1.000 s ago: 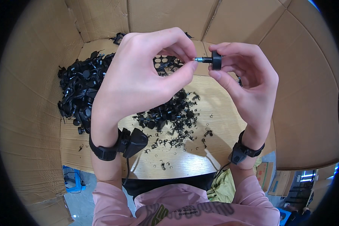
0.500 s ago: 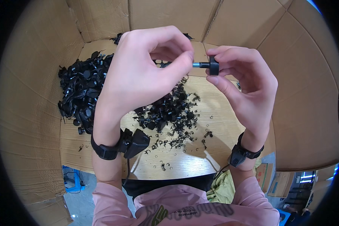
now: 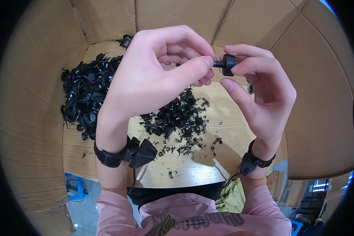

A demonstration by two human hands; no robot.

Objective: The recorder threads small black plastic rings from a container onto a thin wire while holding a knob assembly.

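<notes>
A black knob with a threaded shank, a knob screw (image 3: 229, 65), is held level above the table. My left hand (image 3: 161, 70) pinches the end of its shank between thumb and fingertips, covering that end. Around the round black head is my right hand (image 3: 263, 82), its index fingertip touching the rim. The right thumb is spread away below the head, and the fingers are loosely curved and apart. Below the hands lies a heap of similar black knob screws (image 3: 173, 120), mixed with small black curled shavings (image 3: 190, 145).
A larger pile of black knob screws and dark scraps (image 3: 90, 84) lies at the left of the wooden table (image 3: 196, 173). Tall cardboard walls (image 3: 177, 17) stand along the back and sides. Each wrist wears a black strapped device (image 3: 143, 153) with a cable.
The knob screw has shifted slightly right, and my left fingers are now farther along its shank, hiding the metal thread. My right thumb has come off the head.
</notes>
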